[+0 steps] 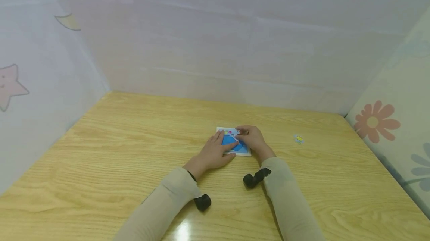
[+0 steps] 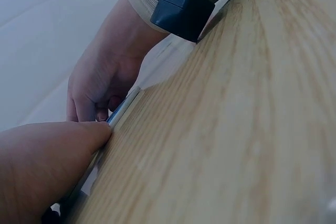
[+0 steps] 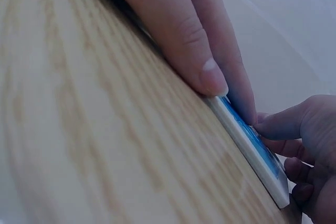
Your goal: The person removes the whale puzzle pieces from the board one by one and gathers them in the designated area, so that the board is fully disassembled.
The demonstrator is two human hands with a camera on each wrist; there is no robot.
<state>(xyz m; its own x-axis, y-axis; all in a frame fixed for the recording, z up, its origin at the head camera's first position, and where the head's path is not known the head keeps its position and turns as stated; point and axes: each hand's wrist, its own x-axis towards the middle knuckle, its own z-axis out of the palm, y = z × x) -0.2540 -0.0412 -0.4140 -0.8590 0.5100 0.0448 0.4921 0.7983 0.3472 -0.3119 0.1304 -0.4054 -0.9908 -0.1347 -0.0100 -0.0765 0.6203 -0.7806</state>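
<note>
A small, thin, four-sided board (image 1: 229, 139) is lying flat on the wood-grained desk (image 1: 151, 140), showing a white rim, a large bright-blue rounded shape on paler blue, and small pink and yellow-green marks near its far side. The left hand (image 1: 212, 152) is resting across its left part, fingers spread and mostly straight, thumb touching the near edge. The right hand (image 1: 252, 136) is hovering over its right side, fingers bent; whether it is pinching anything, I cannot tell. A yellow-centred flower piece (image 1: 298, 139) is lying apart, to the right.
</note>
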